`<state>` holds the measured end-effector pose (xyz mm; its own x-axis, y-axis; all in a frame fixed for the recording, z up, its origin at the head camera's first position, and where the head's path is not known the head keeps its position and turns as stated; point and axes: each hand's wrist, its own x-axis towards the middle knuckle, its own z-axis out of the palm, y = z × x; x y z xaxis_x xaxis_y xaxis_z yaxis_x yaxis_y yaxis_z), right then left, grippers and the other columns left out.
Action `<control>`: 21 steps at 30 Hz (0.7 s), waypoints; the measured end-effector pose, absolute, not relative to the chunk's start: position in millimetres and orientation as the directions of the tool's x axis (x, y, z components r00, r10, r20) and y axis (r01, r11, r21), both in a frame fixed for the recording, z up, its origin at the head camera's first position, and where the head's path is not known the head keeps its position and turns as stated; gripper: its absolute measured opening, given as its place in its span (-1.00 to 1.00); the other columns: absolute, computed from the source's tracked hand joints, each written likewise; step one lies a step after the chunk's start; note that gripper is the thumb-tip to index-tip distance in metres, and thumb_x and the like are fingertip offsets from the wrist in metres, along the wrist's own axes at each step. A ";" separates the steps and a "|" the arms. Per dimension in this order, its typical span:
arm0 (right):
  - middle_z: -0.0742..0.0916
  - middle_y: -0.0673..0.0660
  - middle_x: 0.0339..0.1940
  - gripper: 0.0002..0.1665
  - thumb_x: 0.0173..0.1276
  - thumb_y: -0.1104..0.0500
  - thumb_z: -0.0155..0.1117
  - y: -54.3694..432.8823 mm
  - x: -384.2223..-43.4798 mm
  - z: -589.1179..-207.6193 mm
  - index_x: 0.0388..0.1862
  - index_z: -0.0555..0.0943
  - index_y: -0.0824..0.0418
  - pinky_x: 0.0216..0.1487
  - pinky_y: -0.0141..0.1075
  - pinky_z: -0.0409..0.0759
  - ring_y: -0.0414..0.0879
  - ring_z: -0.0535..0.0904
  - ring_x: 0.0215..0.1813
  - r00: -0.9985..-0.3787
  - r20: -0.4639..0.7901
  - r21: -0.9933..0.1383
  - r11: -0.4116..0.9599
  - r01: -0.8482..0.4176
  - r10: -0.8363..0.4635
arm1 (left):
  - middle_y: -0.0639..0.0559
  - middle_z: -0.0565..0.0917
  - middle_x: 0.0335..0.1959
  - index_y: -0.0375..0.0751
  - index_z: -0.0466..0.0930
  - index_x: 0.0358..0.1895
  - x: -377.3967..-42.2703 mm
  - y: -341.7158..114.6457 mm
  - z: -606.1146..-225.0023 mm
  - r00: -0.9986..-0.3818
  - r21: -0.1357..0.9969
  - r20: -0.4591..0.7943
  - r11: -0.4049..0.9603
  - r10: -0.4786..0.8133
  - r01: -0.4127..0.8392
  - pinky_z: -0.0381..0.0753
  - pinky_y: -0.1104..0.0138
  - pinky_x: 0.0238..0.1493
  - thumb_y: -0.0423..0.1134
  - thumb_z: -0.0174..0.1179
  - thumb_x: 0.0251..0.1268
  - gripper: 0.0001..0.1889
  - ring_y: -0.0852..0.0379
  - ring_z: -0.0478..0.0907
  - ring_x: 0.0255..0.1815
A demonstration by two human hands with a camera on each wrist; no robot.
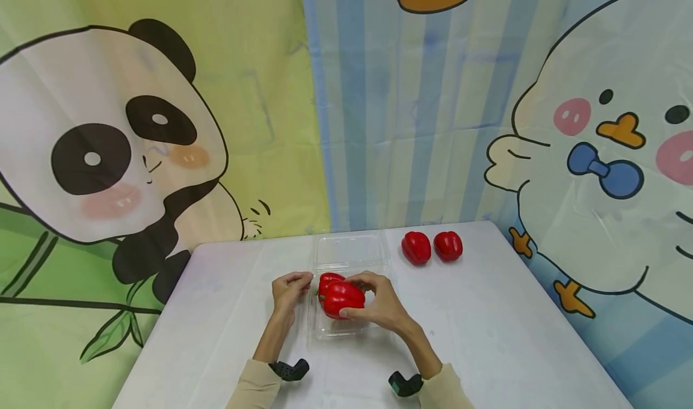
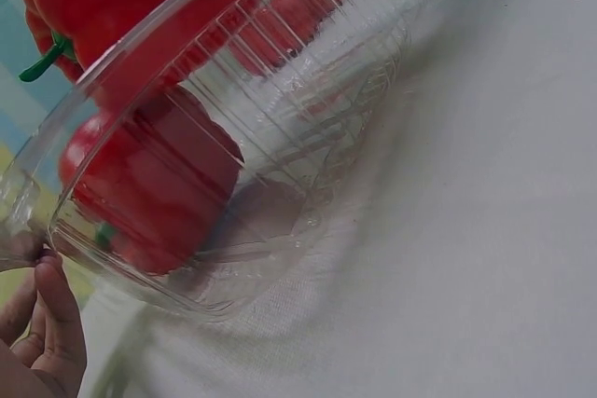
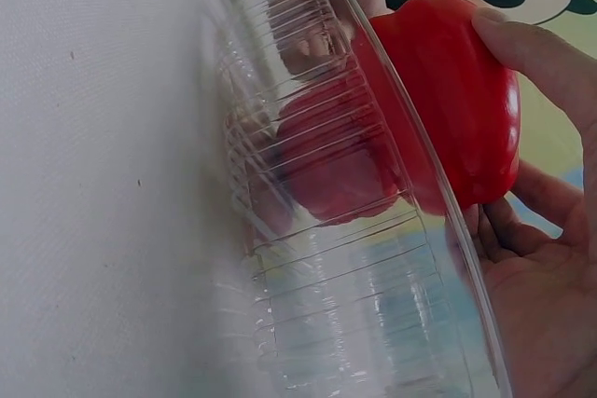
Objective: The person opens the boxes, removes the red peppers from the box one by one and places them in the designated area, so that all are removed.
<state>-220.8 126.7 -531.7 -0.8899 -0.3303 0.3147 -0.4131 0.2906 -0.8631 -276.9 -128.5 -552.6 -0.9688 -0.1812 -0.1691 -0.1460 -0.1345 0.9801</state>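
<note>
My right hand [image 1: 385, 305] grips a red bell pepper [image 1: 344, 299] between thumb and fingers, over the front of a clear plastic clamshell box [image 1: 346, 333]. In the right wrist view this pepper [image 3: 457, 90] lies on its side at the box's rim. A second red bell pepper [image 1: 328, 280] sits inside the box, partly covered by the held one; the left wrist view shows this lower pepper [image 2: 173, 184] through the ribbed wall. At the box's left edge, my left hand [image 1: 290, 293] pinches the rim with thumb and finger.
Two more red bell peppers, the nearer one [image 1: 416, 248] and the other [image 1: 448, 246], stand at the back right of the white table [image 1: 476, 325]. The box's lid [image 1: 349, 250] lies folded open toward the back. Printed curtains [image 1: 373, 108] hang behind the table.
</note>
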 end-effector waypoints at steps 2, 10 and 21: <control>0.82 0.00 0.21 -0.31 0.19 -0.03 0.72 127.1 -221.5 -531.1 0.30 0.73 0.07 0.13 -0.28 0.76 -0.08 0.68 0.12 -0.888 0.321 -0.861 0.290 -0.419 -0.328 | -0.04 0.87 -0.34 -0.59 0.78 0.01 -277.6 -128.2 -554.9 -0.970 0.982 -0.153 -0.136 -0.190 -0.128 0.79 0.41 -0.31 -0.40 0.44 0.40 -0.73 0.23 0.69 -0.42; 0.82 -0.01 0.21 -0.32 0.19 -0.02 0.72 128.9 -221.2 -529.9 0.29 0.74 0.06 0.15 -0.28 0.75 -0.08 0.69 0.13 -0.894 0.322 -0.861 0.296 -0.414 -0.311 | 0.07 0.86 -0.38 -0.55 0.80 0.00 -280.9 -127.5 -563.8 -0.967 0.984 -0.139 -0.143 -0.214 -0.110 0.74 0.47 -0.37 -0.36 0.46 0.41 -0.73 0.30 0.66 -0.46; 0.83 0.00 0.17 -0.35 0.20 -0.01 0.73 133.4 -221.0 -527.8 0.27 0.75 0.06 0.15 -0.18 0.77 -0.11 0.70 0.09 -0.888 0.349 -0.853 0.291 -0.433 -0.300 | 0.05 0.84 -0.41 -0.61 0.77 0.02 -279.4 -126.2 -561.0 -0.969 0.984 -0.135 -0.141 -0.206 -0.107 0.70 0.49 -0.40 -0.43 0.43 0.39 -0.73 0.29 0.66 -0.48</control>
<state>-221.0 133.4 -527.8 -0.8878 -0.3002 0.3488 -0.4334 0.2906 -0.8531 -279.4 -126.2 -561.0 -0.9691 -0.2065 -0.1352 -0.1072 -0.1414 0.9841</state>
